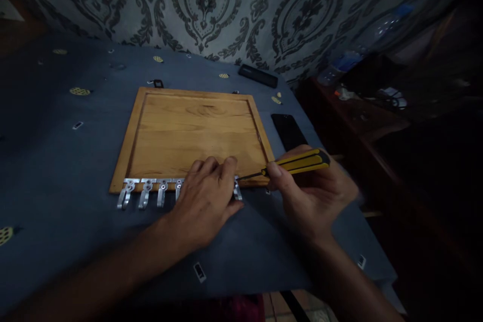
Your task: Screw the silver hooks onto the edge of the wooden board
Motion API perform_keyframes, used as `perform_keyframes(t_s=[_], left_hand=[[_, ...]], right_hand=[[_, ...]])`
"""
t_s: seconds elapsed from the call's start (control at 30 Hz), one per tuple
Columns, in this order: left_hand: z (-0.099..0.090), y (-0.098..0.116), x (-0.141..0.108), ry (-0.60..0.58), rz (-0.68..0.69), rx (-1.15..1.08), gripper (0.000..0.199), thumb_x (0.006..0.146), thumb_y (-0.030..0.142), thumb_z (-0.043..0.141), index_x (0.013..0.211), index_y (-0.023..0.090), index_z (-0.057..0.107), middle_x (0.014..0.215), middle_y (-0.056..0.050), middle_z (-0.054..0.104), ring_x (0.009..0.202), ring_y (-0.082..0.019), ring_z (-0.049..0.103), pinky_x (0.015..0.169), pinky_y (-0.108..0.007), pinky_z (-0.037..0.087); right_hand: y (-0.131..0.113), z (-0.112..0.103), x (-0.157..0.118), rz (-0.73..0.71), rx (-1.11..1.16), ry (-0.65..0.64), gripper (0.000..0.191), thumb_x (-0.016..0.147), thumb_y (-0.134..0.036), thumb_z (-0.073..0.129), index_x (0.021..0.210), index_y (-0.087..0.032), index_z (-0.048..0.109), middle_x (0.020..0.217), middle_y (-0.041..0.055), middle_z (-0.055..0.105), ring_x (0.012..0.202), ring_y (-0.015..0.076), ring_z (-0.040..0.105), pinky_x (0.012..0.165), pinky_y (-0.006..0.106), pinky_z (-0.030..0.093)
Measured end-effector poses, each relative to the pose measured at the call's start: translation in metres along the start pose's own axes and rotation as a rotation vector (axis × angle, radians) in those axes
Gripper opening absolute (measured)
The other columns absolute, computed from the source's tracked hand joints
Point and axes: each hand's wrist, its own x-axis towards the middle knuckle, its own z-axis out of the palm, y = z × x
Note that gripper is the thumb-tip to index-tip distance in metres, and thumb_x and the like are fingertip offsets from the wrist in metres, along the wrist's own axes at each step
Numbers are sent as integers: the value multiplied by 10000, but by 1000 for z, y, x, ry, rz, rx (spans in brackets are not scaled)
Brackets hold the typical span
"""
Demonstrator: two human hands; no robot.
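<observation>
A framed wooden board [199,131] lies flat before me. Along its near edge runs a metal hook rail [138,181] with several silver hooks hanging over the front. My left hand [206,201] is closed over the rail and the board's edge, hiding its middle hooks. Its thumb reaches beside the rightmost visible hook [237,191]. In my right hand [313,196] is a screwdriver [298,162] with a yellow and black handle, tilted to the left. The screwdriver's tip meets the rail near that rightmost hook; whether it sits in a screw is too small to tell.
A blue patterned cloth [56,161] covers the table. A dark phone [289,131] lies right of the board and a black oblong case [258,76] behind it. A small black clip-like piece [158,83] touches the far edge. Plastic bottles [345,63] stand on dark furniture at right.
</observation>
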Motion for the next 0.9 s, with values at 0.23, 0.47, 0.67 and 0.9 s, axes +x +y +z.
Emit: perform_keyframes(t_s=[0.23, 0.47, 0.67, 0.9], left_hand=[[-1, 1, 1, -15, -13, 1, 533, 825, 299, 778, 1228, 185, 447, 1042, -75, 668, 1055, -301, 595, 916, -441, 467], [-2, 1, 1, -13, -12, -1, 546, 816, 294, 789, 1231, 174, 456, 1050, -84, 672, 1065, -300, 596, 924, -435, 467], [0, 1, 1, -13, -18, -19, 556, 840, 297, 758, 1276, 194, 428, 1093, -77, 671, 1103, -298, 592, 927, -442, 466], [0, 0, 1, -14, -8, -11, 584, 844, 292, 751, 1301, 163, 412, 1102, -91, 662, 1103, -303, 582, 925, -443, 463]], right_hand=[[1, 3, -3, 27, 13, -4, 247, 815, -279, 792, 681, -243, 587, 599, -45, 561, 496, 121, 504, 432, 287, 389], [3, 1, -6, -23, -12, -43, 206, 808, -255, 804, 719, -251, 619, 635, -37, 587, 513, 128, 515, 458, 301, 389], [4, -2, -2, -47, 52, -148, 123, 812, -255, 794, 857, -269, 680, 755, -12, 675, 640, 173, 622, 580, 342, 503], [-5, -12, 9, 134, 301, -381, 172, 891, -345, 704, 1031, -256, 748, 941, 37, 751, 577, 132, 649, 484, 268, 547]])
